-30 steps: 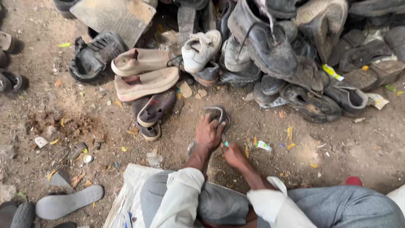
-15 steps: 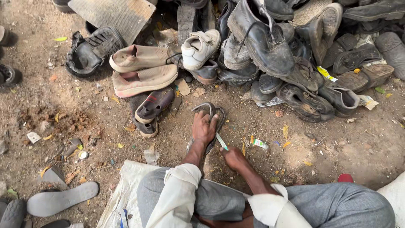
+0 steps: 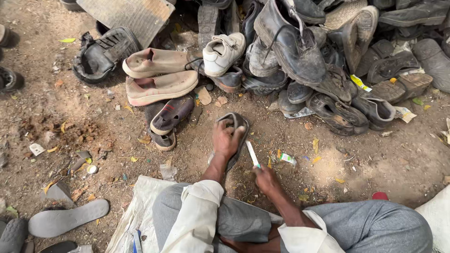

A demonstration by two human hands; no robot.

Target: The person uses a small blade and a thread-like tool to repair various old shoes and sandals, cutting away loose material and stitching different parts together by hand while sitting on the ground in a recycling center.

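Observation:
I sit on dirt ground with my knees spread. My left hand (image 3: 226, 138) presses down on a dark worn sandal (image 3: 238, 122) lying on the ground in front of me. My right hand (image 3: 266, 178) holds a thin white stick-like tool (image 3: 252, 153), its tip pointing up toward the sandal's right edge. A big heap of old dark shoes (image 3: 300, 51) rises just beyond the sandal.
Two pinkish slip-on shoes (image 3: 159, 75), a white sneaker (image 3: 223, 52) and a small dark slipper (image 3: 171, 115) lie to the left. A grey insole (image 3: 68, 217) rests at lower left. A white sack (image 3: 140, 211) lies under my legs. Litter dots the ground.
My left hand has settled more firmly over the sandal. My right hand has brought the white tool closer to the sandal's edge.

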